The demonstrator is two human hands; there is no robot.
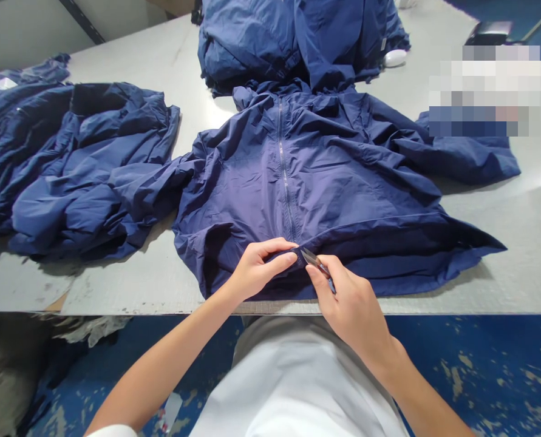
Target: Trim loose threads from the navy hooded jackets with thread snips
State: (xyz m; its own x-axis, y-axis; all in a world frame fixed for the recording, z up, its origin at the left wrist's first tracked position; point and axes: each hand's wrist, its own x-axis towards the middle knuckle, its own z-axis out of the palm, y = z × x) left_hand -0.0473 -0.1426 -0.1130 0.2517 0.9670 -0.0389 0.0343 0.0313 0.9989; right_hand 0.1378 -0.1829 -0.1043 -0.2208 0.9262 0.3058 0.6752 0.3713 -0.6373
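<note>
A navy zip-up jacket [343,164] lies spread on the table, its hem toward me and its front zipper [283,161] running down the middle. My left hand [263,264] pinches the hem at the zipper's lower end between thumb and fingers. Closed in my right hand [350,294] is a small pair of metal thread snips [313,260], its blades pointing at the pinched hem. The tips are right at the fabric; whether they touch a thread is too small to tell. To the right of my hands, the hem gapes and shows the dark inside.
More navy garments lie heaped at the left [79,164] and behind the jacket [292,42]. A small white object [395,58] sits by the back pile. The table's front edge [434,306] runs just before my body. A blurred-out patch covers the far right.
</note>
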